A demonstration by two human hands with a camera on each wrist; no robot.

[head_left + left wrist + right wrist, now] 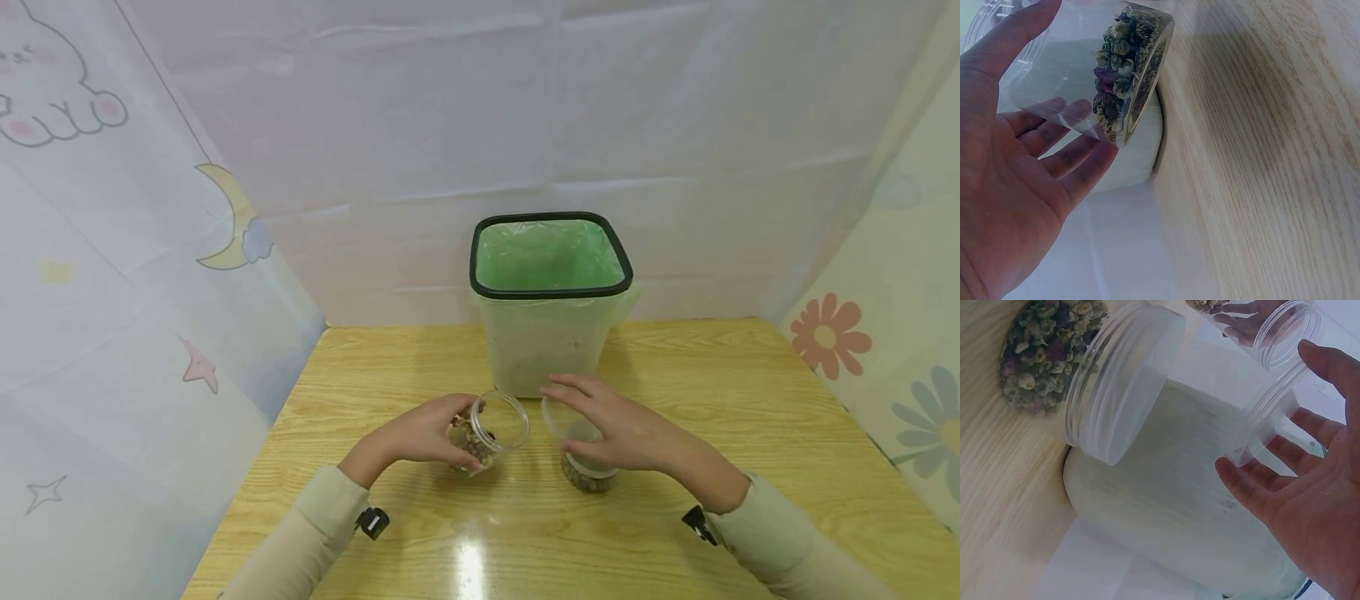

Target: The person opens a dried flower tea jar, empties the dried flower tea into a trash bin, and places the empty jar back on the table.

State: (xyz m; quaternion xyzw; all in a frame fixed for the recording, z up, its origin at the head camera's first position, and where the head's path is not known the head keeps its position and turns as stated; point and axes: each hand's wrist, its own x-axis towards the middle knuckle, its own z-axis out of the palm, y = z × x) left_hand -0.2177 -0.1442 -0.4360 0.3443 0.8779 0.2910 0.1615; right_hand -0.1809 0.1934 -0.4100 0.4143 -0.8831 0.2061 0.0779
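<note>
My left hand (431, 431) grips a clear plastic jar (468, 442), fingers and thumb on opposite sides of its wall. This jar has no lid on and tilts with its mouth toward the right. In the left wrist view, dried flower buds (1119, 62) lie at its bottom end. In my right hand (622, 427), a clear ridged lid (1263, 409) is pinched between thumb and fingertips. Just below that hand stands a second jar (588, 478) of dried buds, upright on the table and topped with a translucent lid (1138, 387).
A bin (543, 342) with a black rim and a green liner stands behind the jars on the wooden table (360, 375). Printed cloth (420, 125) hangs along the back and both sides.
</note>
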